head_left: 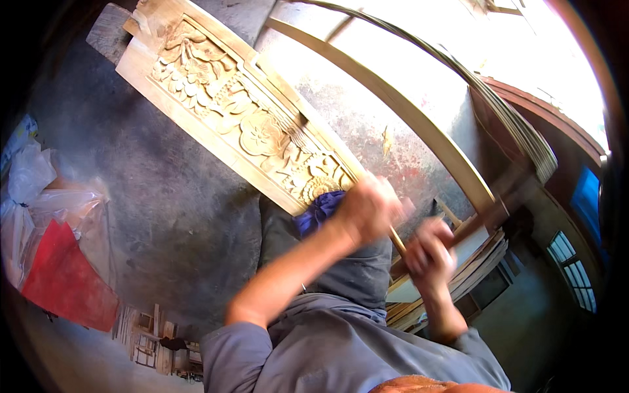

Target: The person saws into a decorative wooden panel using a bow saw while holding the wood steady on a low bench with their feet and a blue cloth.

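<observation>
A long pale wooden panel (216,141) carved with flowers and leaves slants from the far left down to my lap. Its near end rests by my dark trousers, where a bunched purple cloth (318,213) lies against it. My left hand (370,209) is closed in a fist over the near right corner of the panel. Motion blur hides what it grips. Just right and nearer, my right hand (429,255) is closed around a dark brown wooden bar (488,216), which is blurred and points up to the right. A thin pale edge shows between the hands.
A curved pale wooden strip (393,98) arcs across the right side, beside a bundle of thin rods (504,114). Stacked boards (475,278) lie right of my lap. Plastic bags (29,173) and a red sheet (69,278) are on the left. A dark block (108,33) supports the panel's far end.
</observation>
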Demonstrator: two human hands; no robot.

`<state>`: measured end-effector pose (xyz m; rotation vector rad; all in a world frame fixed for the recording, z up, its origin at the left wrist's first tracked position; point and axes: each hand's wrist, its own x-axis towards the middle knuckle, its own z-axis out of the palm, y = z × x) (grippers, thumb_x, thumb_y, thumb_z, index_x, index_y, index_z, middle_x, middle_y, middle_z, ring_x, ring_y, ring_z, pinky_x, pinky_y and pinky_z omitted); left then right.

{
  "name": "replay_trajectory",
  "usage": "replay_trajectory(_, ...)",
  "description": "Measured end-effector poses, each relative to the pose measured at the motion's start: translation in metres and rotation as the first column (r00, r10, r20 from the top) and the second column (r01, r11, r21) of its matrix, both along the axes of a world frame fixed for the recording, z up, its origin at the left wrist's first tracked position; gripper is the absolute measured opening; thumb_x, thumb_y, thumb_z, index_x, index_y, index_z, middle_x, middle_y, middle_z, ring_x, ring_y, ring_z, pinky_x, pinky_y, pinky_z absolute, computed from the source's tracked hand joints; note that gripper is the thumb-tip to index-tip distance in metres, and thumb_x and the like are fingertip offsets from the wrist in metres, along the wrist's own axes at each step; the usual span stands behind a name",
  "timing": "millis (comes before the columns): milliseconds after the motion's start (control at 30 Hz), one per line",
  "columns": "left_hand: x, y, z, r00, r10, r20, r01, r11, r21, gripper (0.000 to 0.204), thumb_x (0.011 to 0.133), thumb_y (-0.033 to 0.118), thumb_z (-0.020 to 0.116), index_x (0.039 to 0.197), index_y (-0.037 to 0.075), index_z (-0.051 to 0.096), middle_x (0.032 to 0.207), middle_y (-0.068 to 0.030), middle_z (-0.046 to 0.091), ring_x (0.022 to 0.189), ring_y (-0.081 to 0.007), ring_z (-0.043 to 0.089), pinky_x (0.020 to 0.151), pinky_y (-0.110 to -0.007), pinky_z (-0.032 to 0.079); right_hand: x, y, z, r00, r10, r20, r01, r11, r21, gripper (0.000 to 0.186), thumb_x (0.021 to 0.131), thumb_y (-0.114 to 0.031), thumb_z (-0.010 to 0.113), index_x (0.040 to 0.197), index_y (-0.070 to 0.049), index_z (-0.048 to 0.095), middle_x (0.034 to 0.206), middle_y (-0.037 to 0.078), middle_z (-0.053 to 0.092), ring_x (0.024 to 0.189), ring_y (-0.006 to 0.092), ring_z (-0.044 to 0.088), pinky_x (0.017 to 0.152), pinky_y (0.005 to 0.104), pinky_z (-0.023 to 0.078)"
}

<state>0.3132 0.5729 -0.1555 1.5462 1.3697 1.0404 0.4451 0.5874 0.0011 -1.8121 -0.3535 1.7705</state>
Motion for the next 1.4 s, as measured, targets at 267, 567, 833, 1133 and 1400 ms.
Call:
replay_trajectory(267, 0.005, -0.010, 0.025, 1.000, 0.002, 0.019, -0.003, 0.999, 0.042, 0.026, 0.087, 0.030, 0.063, 0.065, 0.018, 0.065, 0.063, -0.0071, 0.063, 0.060, -0.0299, 0.063, 0.063, -0.046, 0.050, 0.014, -0.010, 0.020, 0.965, 0.251, 0.077, -0.252, 0.968, 0.004, 0.011, 0.097, -0.005, 0.062, 0.089, -0.004, 0.053, 0.065, 0.000, 0.050, 0.050, 0.0097, 0.046, 0.045, 0.0253, 0.034)
replay_trajectory(567, 0.049, -0.033, 0.049, 1.000, -0.003, -0.022, 0.004, 0.999, 0.053, 0.029, 0.088, 0.028, 0.067, 0.061, 0.016, 0.062, 0.066, -0.0085, 0.064, 0.065, -0.0276, 0.061, 0.068, -0.044, 0.049, 0.080, -0.048, 0.042, 0.989, 0.149, 0.001, -0.149, 0.988, 0.037, 0.010, 0.098, -0.008, 0.060, 0.094, -0.008, 0.050, 0.063, 0.000, 0.044, 0.045, 0.0110, 0.040, 0.041, 0.0270, 0.033)
replay_trajectory(833, -0.018, 0.003, -0.033, 0.972, -0.035, -0.232, 0.046, 0.998, 0.039, 0.036, 0.093, 0.026, 0.063, 0.060, 0.015, 0.063, 0.061, -0.0103, 0.064, 0.062, -0.0290, 0.068, 0.067, -0.045, 0.053, -0.016, 0.010, -0.037, 0.936, 0.324, 0.134, -0.333, 0.942, 0.048, 0.010, 0.095, -0.007, 0.062, 0.088, -0.003, 0.058, 0.062, 0.002, 0.049, 0.049, 0.0119, 0.046, 0.045, 0.0289, 0.037)
replay_trajectory(1133, 0.092, -0.047, 0.100, 0.985, -0.050, 0.164, 0.023, 0.987, 0.159, 0.026, 0.091, 0.029, 0.064, 0.067, 0.019, 0.065, 0.067, -0.0029, 0.063, 0.066, -0.0205, 0.063, 0.063, -0.038, 0.046, 0.131, -0.058, 0.106, 0.964, 0.267, -0.004, -0.262, 0.948, 0.181, 0.014, 0.099, -0.013, 0.061, 0.091, -0.003, 0.054, 0.056, 0.004, 0.046, 0.043, 0.0150, 0.043, 0.041, 0.0297, 0.037)
replay_trajectory(1400, -0.057, 0.005, -0.065, 0.960, 0.235, -0.155, -0.211, 0.965, 0.158, 0.028, 0.100, 0.029, 0.064, 0.115, 0.007, 0.072, 0.114, -0.0174, 0.074, 0.114, -0.0350, 0.071, 0.099, -0.047, 0.056, -0.021, 0.004, -0.105, 0.962, 0.275, 0.002, -0.272, 0.951, 0.147, 0.008, 0.092, -0.003, 0.062, 0.095, 0.004, 0.064, 0.063, 0.003, 0.052, 0.048, 0.0111, 0.046, 0.045, 0.0279, 0.036)
